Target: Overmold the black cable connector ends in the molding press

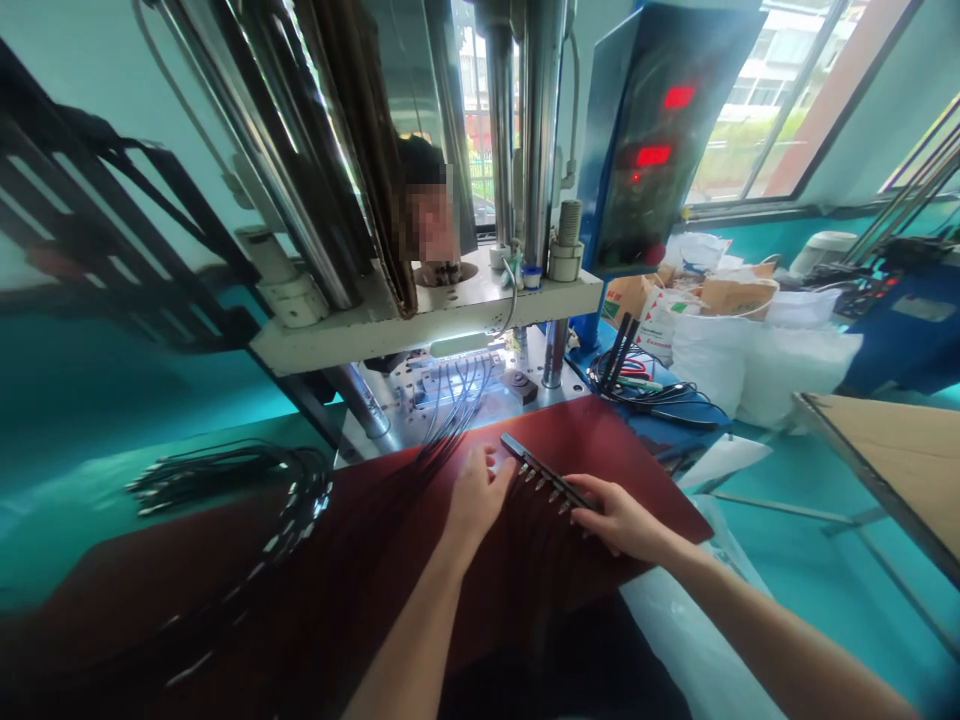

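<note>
A black bar (pixel 546 472) with a row of metal pins lies slanted on a dark red mat (pixel 645 470), and black cables fan out from it toward me. My right hand (pixel 619 515) grips the bar's lower end. My left hand (pixel 476 495) lies just left of the bar, fingers apart and next to its upper end, over the cables. Further left, a bundle of black cables with metal tips (pixel 232 475) rests on the mat's far-left part. More thin cables (pixel 457 400) run under the press.
A press with steel columns (pixel 540 130) and a white plate (pixel 420 315) stands ahead, its blue panel (pixel 660 130) showing red digits. A person's head (pixel 427 205) shows behind it. Tangled cables (pixel 645 385) lie to the right, before white sacks (pixel 757 360). A cardboard sheet (pixel 892 460) stands at far right.
</note>
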`<state>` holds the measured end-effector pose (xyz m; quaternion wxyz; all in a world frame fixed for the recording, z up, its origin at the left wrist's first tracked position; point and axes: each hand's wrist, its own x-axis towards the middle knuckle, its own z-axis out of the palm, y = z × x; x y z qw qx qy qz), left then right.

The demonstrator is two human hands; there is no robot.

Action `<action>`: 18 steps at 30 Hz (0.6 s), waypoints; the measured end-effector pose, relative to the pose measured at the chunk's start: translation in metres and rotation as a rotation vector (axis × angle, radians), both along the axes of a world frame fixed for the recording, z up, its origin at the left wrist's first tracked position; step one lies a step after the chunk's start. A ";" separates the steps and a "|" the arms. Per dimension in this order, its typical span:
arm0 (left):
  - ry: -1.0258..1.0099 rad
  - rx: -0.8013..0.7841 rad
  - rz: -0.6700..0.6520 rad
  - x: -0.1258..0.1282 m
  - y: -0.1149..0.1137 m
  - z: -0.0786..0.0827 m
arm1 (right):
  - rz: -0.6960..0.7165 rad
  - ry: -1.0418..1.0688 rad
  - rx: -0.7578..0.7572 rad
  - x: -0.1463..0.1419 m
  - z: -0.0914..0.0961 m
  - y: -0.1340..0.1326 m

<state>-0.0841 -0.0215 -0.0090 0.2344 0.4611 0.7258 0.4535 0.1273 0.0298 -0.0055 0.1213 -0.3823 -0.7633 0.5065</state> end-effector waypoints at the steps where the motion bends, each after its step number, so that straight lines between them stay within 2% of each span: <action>1: 0.118 0.025 0.013 -0.009 0.001 0.003 | 0.039 -0.064 0.114 -0.002 0.002 0.001; 3: 0.345 0.045 0.050 -0.029 0.003 0.009 | 0.138 -0.258 0.433 -0.005 0.007 0.001; 5: 0.585 0.000 0.152 -0.047 0.006 0.012 | 0.248 -0.489 0.733 -0.009 0.011 -0.001; 6: 0.687 -0.051 0.220 -0.054 0.008 0.012 | 0.297 -0.584 0.832 -0.011 0.012 -0.002; 8: 0.810 -0.174 0.326 -0.063 0.012 0.008 | 0.381 -0.682 0.932 -0.013 0.015 -0.003; 10: 0.861 -0.263 0.357 -0.065 0.017 -0.001 | 0.433 -0.681 0.949 -0.014 0.019 0.000; 13: 0.927 -0.288 0.346 -0.060 0.023 -0.016 | 0.441 -0.606 0.914 -0.026 0.026 0.021; 15: 0.964 -0.265 0.337 -0.057 0.026 -0.024 | 0.382 -0.513 0.862 -0.048 0.034 0.046; 18: 0.986 -0.218 0.309 -0.055 0.028 -0.030 | 0.190 -0.370 0.726 -0.100 0.049 0.091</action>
